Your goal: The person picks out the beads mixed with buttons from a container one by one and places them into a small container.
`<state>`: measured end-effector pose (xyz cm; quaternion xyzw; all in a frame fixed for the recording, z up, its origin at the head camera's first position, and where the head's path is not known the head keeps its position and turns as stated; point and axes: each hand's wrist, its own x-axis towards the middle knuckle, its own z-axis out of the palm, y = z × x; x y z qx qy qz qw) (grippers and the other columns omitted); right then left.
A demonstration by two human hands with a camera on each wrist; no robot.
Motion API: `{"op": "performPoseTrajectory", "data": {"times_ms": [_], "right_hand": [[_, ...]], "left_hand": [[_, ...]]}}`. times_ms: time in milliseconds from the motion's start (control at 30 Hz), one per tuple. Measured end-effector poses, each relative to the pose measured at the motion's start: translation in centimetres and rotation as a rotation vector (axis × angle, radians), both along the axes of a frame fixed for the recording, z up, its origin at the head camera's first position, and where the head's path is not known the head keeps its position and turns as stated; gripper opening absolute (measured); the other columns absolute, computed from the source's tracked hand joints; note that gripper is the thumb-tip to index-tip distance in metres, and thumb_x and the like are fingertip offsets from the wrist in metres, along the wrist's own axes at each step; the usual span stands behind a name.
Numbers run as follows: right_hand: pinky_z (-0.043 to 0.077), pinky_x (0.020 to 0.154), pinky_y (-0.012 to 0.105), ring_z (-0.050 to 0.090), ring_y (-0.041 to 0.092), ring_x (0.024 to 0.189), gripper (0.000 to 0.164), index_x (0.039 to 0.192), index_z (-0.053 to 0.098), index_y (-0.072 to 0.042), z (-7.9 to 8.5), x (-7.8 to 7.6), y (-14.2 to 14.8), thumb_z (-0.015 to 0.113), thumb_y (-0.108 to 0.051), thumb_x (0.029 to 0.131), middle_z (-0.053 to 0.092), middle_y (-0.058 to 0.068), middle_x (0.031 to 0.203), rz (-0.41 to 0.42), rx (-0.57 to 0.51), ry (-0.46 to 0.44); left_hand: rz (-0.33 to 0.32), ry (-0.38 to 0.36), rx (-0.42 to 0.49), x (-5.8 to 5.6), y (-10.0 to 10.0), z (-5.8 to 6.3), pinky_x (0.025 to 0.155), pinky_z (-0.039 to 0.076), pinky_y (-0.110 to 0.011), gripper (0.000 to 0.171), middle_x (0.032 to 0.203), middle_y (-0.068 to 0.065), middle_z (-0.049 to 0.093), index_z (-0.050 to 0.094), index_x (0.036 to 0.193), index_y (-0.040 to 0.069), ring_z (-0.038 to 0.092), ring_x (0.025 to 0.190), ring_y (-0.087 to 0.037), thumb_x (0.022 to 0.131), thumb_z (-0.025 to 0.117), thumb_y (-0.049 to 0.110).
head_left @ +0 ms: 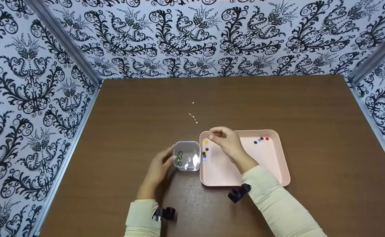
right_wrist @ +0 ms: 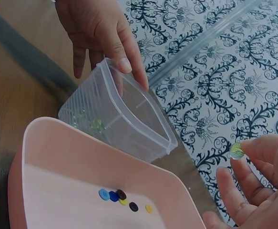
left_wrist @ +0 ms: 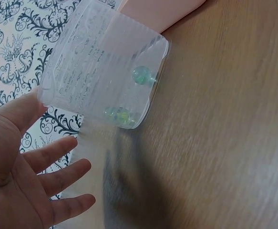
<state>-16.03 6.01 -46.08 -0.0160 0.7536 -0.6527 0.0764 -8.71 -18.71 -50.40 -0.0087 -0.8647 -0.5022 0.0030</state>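
Observation:
A clear plastic container (head_left: 187, 156) stands just left of a pink tray (head_left: 218, 177), with several clear green marbles (head_left: 179, 158) inside it. My left hand (head_left: 159, 166) holds the container's left rim between thumb and index finger; in the left wrist view its other fingers extend free. Above the tray's upper left corner, my right hand (head_left: 228, 143) pinches a clear marble (right_wrist: 236, 151) with a yellow-green swirl between thumb and fingertip. Small buttons (right_wrist: 114, 196) in blue, yellow and dark colours lie along the tray's left side, below the right hand.
More buttons (head_left: 261, 138), red, blue and dark, lie in the tray's far right corner. Small white marks (head_left: 193, 116) show on the brown table (head_left: 130, 115) beyond the container. Patterned walls (head_left: 192, 39) border the table at the back and sides.

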Motion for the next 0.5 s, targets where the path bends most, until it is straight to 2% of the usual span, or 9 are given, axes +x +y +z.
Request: {"op": "performPoseTrajectory", "data": {"times_ms": [300, 500], "right_hand": [[0.052, 0.084, 0.026, 0.062, 0.021, 0.094, 0.025, 0.107, 0.067, 0.005, 0.2, 0.1, -1.3, 0.071, -0.001, 0.084, 0.068, 0.013, 0.099, -0.009, 0.023, -0.034], [0.053, 0.084, 0.026, 0.062, 0.019, 0.091, 0.023, 0.105, 0.068, 0.004, 0.3, 0.4, -1.9, 0.071, -0.001, 0.083, 0.069, 0.010, 0.096, 0.006, 0.034, -0.017]], "left_hand": [[0.009, -0.015, 0.010, -0.1, 0.1, 0.0, 0.112, 0.029, -0.053, 0.042, 0.138, -0.023, 0.051, 0.055, 0.135, 0.002, 0.043, 0.132, -0.040, 0.095, 0.060, 0.014], [0.016, -0.031, 0.010, -0.1, 0.1, 0.0, 0.113, 0.028, -0.053, 0.042, 0.139, -0.024, 0.050, 0.055, 0.136, 0.003, 0.041, 0.132, -0.041, 0.095, 0.060, 0.015]]}}
